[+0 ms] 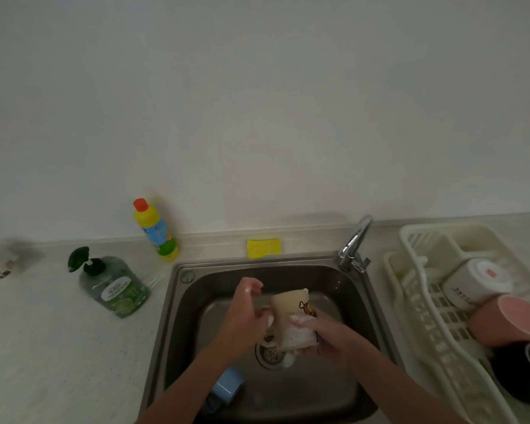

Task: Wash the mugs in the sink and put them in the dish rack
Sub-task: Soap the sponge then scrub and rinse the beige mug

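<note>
Head view of a stainless steel sink point(196, 301) set in a pale countertop point(58, 347). A cream mug point(291, 313) printed with a cartoon bear is being held over the drain point(268, 354), tilted, between both hands. The left hand point(247, 316) is lying at the mug's left side with its fingers curling toward the handle; whether they are fully gripping it is hard to tell through the blur. The right hand point(328, 335) is wrapping its fingers around the mug's lower right wall, with white suds showing under the fingertips. A blue mug point(225, 385) is lying on its side on the sink floor, below the left forearm. In the white dish rack point(416, 301) to the right, a white mug point(471, 283), a pink mug point(508, 319) and a dark mug point(523, 371) are resting. Behind the sink are standing a faucet point(354, 243), a yellow sponge point(263, 247), a yellow bottle point(155, 229) and a green pump bottle point(114, 286).
</note>
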Motion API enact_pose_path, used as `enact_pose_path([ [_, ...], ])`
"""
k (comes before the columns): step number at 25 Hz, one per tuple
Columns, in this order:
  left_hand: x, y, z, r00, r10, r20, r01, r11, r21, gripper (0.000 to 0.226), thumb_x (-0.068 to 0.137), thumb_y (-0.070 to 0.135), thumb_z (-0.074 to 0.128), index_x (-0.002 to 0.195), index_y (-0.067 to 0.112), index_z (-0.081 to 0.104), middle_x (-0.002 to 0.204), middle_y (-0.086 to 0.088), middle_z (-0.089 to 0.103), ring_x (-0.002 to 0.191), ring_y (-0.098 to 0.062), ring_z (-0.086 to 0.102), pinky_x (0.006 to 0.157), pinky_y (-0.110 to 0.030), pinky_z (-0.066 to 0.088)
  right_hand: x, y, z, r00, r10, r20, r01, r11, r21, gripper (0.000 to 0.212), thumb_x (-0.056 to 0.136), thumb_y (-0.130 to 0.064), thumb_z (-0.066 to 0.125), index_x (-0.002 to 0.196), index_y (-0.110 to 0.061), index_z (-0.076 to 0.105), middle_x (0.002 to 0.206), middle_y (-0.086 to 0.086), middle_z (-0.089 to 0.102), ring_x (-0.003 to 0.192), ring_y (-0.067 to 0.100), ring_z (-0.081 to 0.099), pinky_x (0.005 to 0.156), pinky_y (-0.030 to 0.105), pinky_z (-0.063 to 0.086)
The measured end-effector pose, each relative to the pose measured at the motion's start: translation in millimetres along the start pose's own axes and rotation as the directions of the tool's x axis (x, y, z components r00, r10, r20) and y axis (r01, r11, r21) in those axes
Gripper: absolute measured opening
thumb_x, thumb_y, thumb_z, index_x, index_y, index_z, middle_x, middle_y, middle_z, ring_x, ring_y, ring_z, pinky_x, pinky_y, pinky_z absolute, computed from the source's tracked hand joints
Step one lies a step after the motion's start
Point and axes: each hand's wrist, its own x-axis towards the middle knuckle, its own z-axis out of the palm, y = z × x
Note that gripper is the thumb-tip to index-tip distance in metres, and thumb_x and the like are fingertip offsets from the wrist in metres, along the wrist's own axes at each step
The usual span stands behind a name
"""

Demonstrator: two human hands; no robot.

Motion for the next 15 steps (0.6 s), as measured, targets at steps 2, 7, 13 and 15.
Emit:
enact_pose_path([
  [2,-3,9,8,0.964,-0.196,0.178,0.227,0.958,-0.175,0.022,0.092,0.006,0.056,0.113,0.014,0.054,0.109,-0.008,0.065,0.080,-0.021,0.072,0.065,-0.028,0.059,-12,3,-9,0.998,-0.068,0.015,0.069,0.996,-0.049,0.064,0.075,-0.017,0.079,0.133,-0.010,0.051,0.121,0.016,0.068,0.110,0.032,0.067,0.088,0.043,0.056],
  [7,-6,17,31,0.813,-0.282,0.510,0.496,0.793,-0.353,0.021,0.093,0.021,0.054,0.094,0.000,0.056,0.083,-0.018,0.064,0.079,-0.038,0.069,0.088,-0.057,0.055,-37,4,-37,0.976,-0.213,0.047,0.217,0.971,-0.101,0.071,0.069,-0.005,0.083,0.132,-0.019,0.054,0.122,0.013,0.066,0.115,0.031,0.063,0.092,0.045,0.054],
  [13,-1,29,72,0.844,-0.207,0.494,0.480,0.702,-0.526,0.035,0.089,0.027,0.053,0.059,0.011,0.045,0.056,-0.008,0.037,0.056,-0.020,0.046,0.088,-0.055,0.053,-40,6,-84,0.965,-0.249,0.078,0.260,0.947,-0.191,0.082,0.063,-0.005,0.089,0.135,-0.018,0.051,0.126,0.013,0.064,0.119,0.031,0.061,0.095,0.047,0.052],
  [15,0,27,84,0.880,-0.175,0.441,0.398,0.777,-0.487,0.043,0.096,0.030,0.049,0.057,0.014,0.044,0.055,-0.007,0.037,0.059,-0.022,0.046,0.090,-0.056,0.054,-37,9,-96,0.964,-0.260,0.052,0.264,0.931,-0.253,0.086,0.061,-0.011,0.092,0.136,-0.021,0.050,0.127,0.010,0.064,0.120,0.030,0.060,0.100,0.053,0.050],
])
